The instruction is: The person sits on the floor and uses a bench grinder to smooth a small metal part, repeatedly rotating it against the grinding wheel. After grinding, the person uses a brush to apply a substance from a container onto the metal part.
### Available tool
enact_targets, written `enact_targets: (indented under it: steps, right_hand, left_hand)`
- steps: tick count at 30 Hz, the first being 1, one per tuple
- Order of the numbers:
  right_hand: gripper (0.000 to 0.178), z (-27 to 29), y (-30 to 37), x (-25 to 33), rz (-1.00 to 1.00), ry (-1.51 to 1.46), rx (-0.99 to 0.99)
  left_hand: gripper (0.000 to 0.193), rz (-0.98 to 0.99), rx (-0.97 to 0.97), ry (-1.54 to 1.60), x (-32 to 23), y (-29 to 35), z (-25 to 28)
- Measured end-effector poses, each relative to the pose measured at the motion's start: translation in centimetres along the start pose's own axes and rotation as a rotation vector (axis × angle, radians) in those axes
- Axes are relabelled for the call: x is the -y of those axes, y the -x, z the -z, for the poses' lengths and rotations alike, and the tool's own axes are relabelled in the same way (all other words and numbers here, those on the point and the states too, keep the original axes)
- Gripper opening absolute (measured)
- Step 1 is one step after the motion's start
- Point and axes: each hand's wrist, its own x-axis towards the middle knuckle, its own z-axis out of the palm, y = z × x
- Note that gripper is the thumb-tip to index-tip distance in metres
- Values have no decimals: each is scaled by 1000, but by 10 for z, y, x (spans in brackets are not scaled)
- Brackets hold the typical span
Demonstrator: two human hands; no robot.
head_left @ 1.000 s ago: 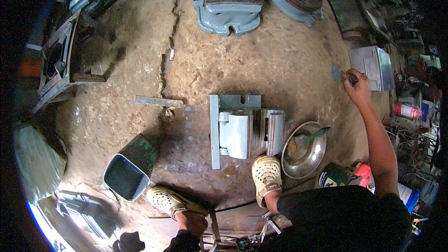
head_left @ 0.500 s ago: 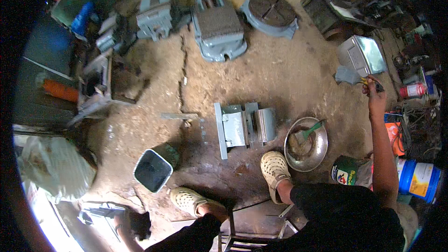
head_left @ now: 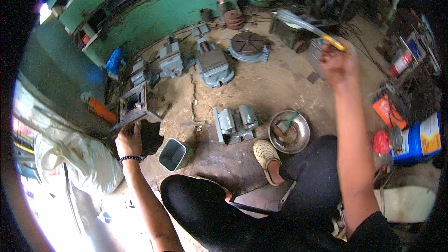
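My right hand (head_left: 339, 65) is raised at the right, its fingers closed round a long pale tool with a yellow end (head_left: 333, 43). Motion smears the tool, so its exact kind is unclear. At the left, my left hand (head_left: 129, 142) is closed on a dark, rag-like thing (head_left: 151, 138) beside the square metal frame (head_left: 135, 102); its fingers are partly hidden. Between my hands, a grey machine vise (head_left: 235, 123) rests on the floor. Right of it sits a round metal pan (head_left: 305, 135) with a green-handled brush (head_left: 288, 122) in it.
A square container (head_left: 172, 155) stands left of my feet, near a white sack (head_left: 88, 163). Larger grey vises (head_left: 214, 67) and a round slotted table (head_left: 247, 44) stand farther back. At the right are a blue bucket (head_left: 417, 140) and an orange box (head_left: 389, 111).
My right hand has moved left and up with the yellow-ended tool. My left hand has come forward from the lower left with the dark, rag-like thing. The view has tilted up.
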Motion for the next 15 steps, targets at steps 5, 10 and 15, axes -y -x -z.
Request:
enact_targets:
  steps: [5, 10, 15]
  right_hand:
    - [19, -9, 29, -21, -101, -332, -74]
    - [16, 31, 28, -14, -110, -371, -344]
    - [17, 53, -1, 9, -81, -514, -338]
  left_hand:
    - [41, -27, 17, -66, -55, -7, -11]
    - [42, -78, 244, -287, -21, 24, -69]
    - [36, 44, 384, -221, 26, 41, -65]
